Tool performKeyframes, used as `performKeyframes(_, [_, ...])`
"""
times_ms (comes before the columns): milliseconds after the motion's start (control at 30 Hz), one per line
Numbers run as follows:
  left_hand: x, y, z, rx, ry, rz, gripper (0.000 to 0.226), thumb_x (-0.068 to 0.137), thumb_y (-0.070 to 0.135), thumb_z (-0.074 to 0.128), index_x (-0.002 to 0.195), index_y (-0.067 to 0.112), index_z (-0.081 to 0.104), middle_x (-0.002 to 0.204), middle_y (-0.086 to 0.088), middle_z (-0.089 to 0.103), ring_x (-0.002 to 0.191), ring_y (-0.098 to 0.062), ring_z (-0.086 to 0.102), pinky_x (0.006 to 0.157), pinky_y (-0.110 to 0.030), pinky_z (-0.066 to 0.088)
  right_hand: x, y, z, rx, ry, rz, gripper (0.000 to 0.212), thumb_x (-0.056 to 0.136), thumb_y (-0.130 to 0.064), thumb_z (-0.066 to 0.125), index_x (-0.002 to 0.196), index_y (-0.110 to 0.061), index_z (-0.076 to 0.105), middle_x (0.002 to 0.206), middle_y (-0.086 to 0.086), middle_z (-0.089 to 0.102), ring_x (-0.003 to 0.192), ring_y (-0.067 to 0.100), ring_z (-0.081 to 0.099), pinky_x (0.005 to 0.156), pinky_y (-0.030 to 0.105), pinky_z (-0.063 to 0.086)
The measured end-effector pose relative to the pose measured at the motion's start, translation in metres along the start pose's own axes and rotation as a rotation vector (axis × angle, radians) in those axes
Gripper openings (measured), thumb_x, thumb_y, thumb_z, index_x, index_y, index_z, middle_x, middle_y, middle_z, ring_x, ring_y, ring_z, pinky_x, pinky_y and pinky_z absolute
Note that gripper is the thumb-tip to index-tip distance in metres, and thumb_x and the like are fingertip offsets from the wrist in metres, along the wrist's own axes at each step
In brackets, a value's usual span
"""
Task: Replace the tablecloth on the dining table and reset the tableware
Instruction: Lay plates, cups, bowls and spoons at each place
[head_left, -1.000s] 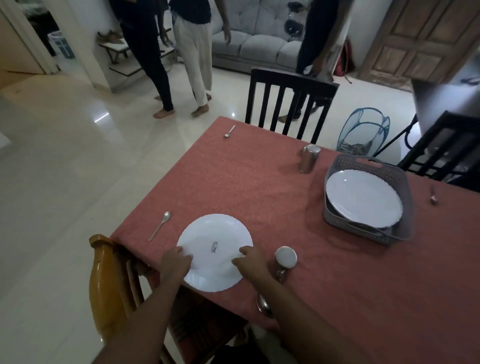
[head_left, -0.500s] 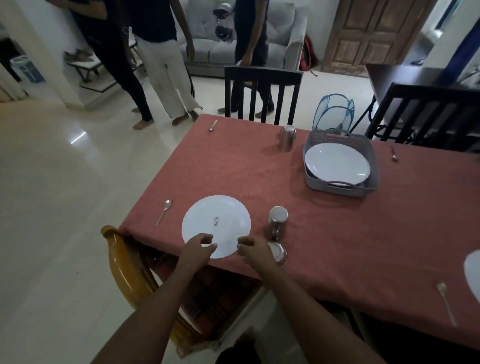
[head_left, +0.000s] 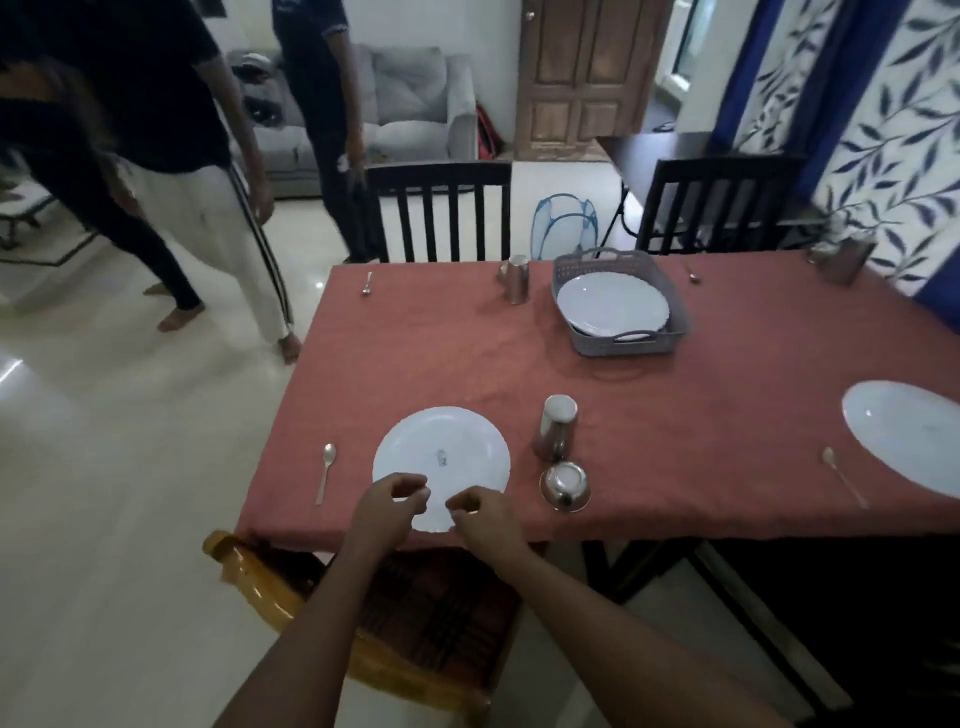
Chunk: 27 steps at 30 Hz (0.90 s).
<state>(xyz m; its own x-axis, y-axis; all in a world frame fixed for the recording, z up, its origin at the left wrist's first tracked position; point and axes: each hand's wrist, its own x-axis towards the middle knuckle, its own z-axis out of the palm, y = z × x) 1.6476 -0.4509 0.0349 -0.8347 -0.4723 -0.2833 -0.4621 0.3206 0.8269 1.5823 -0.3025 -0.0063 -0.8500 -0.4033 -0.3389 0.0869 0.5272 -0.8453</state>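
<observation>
- Both hands hang just over the near rim of the white plate (head_left: 441, 457): the left hand (head_left: 387, 506) and the right hand (head_left: 485, 519) each have loosely curled fingers, thumb close to the fingertips, and hold nothing. Whether any fingertip touches the plate, I cannot tell.
- That plate lies flat on the red tablecloth (head_left: 649, 415), close to the table's near edge, directly beyond the two hands.
- Left of the left hand, a spoon (head_left: 325, 472) lies on the cloth, bowl pointing away.
- Just right of the right hand sits a small steel bowl (head_left: 565, 486), and touching or nearly touching it on its far side stands a steel tumbler (head_left: 556, 434), upright.
- Well to the right of the right hand, a second white plate (head_left: 906, 449) lies partly cut off by the frame, with another spoon (head_left: 842, 475) beside it on its left.
- Far beyond the hands, a grey basket (head_left: 623, 345) holds more white plates; a second tumbler (head_left: 515, 278) stands just to its left, and a small spoon (head_left: 367, 284) lies near the far left corner.
- Beneath the forearms is a wooden chair (head_left: 249, 571), pushed toward the table.
- Beyond the table on the left, people stand on the pale floor.
</observation>
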Motion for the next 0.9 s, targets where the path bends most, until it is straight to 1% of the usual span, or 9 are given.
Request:
performKeyframes(67, [0.006, -0.013, -0.028, 0.019, -0.064, 0.007, 0.022, 0.091, 0.021, 0.068, 0.113, 0.018, 0.069, 0.103, 0.003, 0.073, 0.086, -0.009, 0.072, 0.083, -0.033, 0.057, 0.002, -0.013, 0.026, 0.068, 0.072, 0.051, 0.024, 0.091, -0.012, 0.06, 0.11, -0.016, 0.074, 0.109, -0.004, 0.073, 0.091, 0.012, 0.072, 0.087, 0.035, 0.061])
performKeyframes(100, [0.008, -0.019, -0.044, 0.04, -0.102, 0.011, 0.023, 0.091, 0.022, 0.068, 0.113, 0.019, 0.069, 0.104, 0.002, 0.073, 0.089, -0.011, 0.071, 0.085, -0.033, 0.056, 0.001, -0.021, 0.04, 0.117, 0.11, 0.087, 0.022, 0.092, -0.011, 0.06, 0.109, -0.016, 0.073, 0.108, -0.003, 0.073, 0.087, 0.013, 0.073, 0.085, 0.036, 0.062])
performKeyframes(200, [0.016, -0.035, -0.084, 0.115, -0.145, 0.06, 0.024, 0.088, 0.031, 0.068, 0.112, 0.026, 0.07, 0.108, 0.003, 0.072, 0.105, -0.018, 0.066, 0.093, -0.046, 0.055, -0.003, -0.045, 0.073, 0.267, 0.251, 0.184, 0.018, 0.092, -0.005, 0.061, 0.102, -0.016, 0.073, 0.108, 0.0, 0.073, 0.088, 0.019, 0.074, 0.084, 0.037, 0.062])
performKeyframes(267, [0.014, -0.038, -0.11, 0.147, -0.191, 0.101, 0.021, 0.091, 0.03, 0.066, 0.111, 0.027, 0.068, 0.103, 0.005, 0.071, 0.1, -0.017, 0.067, 0.091, -0.049, 0.056, -0.003, -0.057, 0.095, 0.297, 0.346, 0.22, 0.021, 0.09, -0.004, 0.061, 0.094, -0.022, 0.072, 0.105, -0.002, 0.073, 0.092, 0.02, 0.072, 0.088, 0.039, 0.061])
performKeyframes(333, [0.015, -0.038, -0.129, 0.161, -0.218, 0.153, 0.014, 0.093, 0.027, 0.065, 0.107, 0.028, 0.067, 0.096, 0.009, 0.069, 0.093, -0.015, 0.067, 0.089, -0.048, 0.056, -0.002, -0.068, 0.11, 0.304, 0.393, 0.235, 0.024, 0.087, -0.005, 0.059, 0.087, -0.026, 0.071, 0.098, -0.007, 0.073, 0.091, 0.018, 0.072, 0.089, 0.039, 0.06])
performKeyframes(467, [0.043, -0.032, -0.157, 0.177, -0.279, 0.208, 0.019, 0.093, 0.027, 0.065, 0.111, 0.023, 0.07, 0.097, 0.004, 0.071, 0.093, -0.016, 0.069, 0.089, -0.047, 0.056, 0.01, -0.097, 0.135, 0.307, 0.478, 0.24, 0.022, 0.087, -0.008, 0.057, 0.089, -0.025, 0.07, 0.094, -0.004, 0.074, 0.089, 0.017, 0.071, 0.085, 0.039, 0.061])
performKeyframes(633, [0.088, -0.031, -0.165, 0.204, -0.368, 0.208, 0.023, 0.095, 0.028, 0.061, 0.114, 0.021, 0.07, 0.09, 0.007, 0.07, 0.088, -0.013, 0.068, 0.089, -0.046, 0.057, 0.042, -0.117, 0.146, 0.365, 0.556, 0.265, 0.022, 0.089, -0.009, 0.054, 0.088, -0.026, 0.068, 0.097, -0.007, 0.071, 0.092, 0.019, 0.071, 0.087, 0.041, 0.061])
performKeyframes(767, [0.14, -0.021, -0.176, 0.257, -0.456, 0.225, 0.017, 0.095, 0.03, 0.06, 0.107, 0.03, 0.071, 0.089, 0.005, 0.072, 0.09, -0.015, 0.068, 0.089, -0.044, 0.056, 0.075, -0.13, 0.153, 0.445, 0.664, 0.264, 0.023, 0.087, -0.012, 0.05, 0.085, -0.03, 0.065, 0.091, -0.008, 0.071, 0.086, 0.017, 0.071, 0.084, 0.042, 0.061])
performKeyframes(900, [0.191, -0.021, -0.197, 0.285, -0.521, 0.245, 0.016, 0.089, 0.04, 0.058, 0.089, 0.043, 0.075, 0.089, 0.005, 0.075, 0.089, -0.014, 0.071, 0.086, -0.044, 0.057, 0.117, -0.15, 0.17, 0.586, 0.829, 0.356, 0.024, 0.089, -0.016, 0.041, 0.086, -0.035, 0.056, 0.08, 0.0, 0.071, 0.072, 0.023, 0.072, 0.073, 0.045, 0.061])
